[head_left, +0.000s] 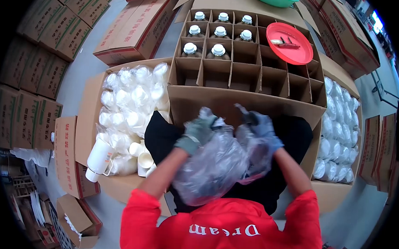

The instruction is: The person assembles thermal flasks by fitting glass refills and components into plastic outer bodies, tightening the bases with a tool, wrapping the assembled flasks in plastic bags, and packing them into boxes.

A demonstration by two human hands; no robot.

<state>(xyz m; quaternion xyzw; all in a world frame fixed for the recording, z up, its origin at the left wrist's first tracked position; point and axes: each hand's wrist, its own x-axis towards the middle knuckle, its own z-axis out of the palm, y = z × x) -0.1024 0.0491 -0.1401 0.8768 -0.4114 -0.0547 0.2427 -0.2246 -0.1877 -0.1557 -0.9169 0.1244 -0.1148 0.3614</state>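
Both hands wear grey gloves and are above the lap. My left hand (197,133) is closed on the left part of a crumpled clear plastic bag (213,164). On the bag's right side, my right hand (261,129) has its fingers bent round the plastic. Just beyond the hands is a divided cardboard box (248,97), with several white-capped bottles (218,50) in its left compartments. A red round tray (294,49) with small items rests on the box's right dividers.
An open carton (87,116) of plastic-wrapped white items is at the left, with a white bottle-shaped object (99,156) on its near edge. Another carton (331,192) of wrapped items is at the right. Stacked boxes (29,92) line the far left. A green basin (276,0) is at the top.
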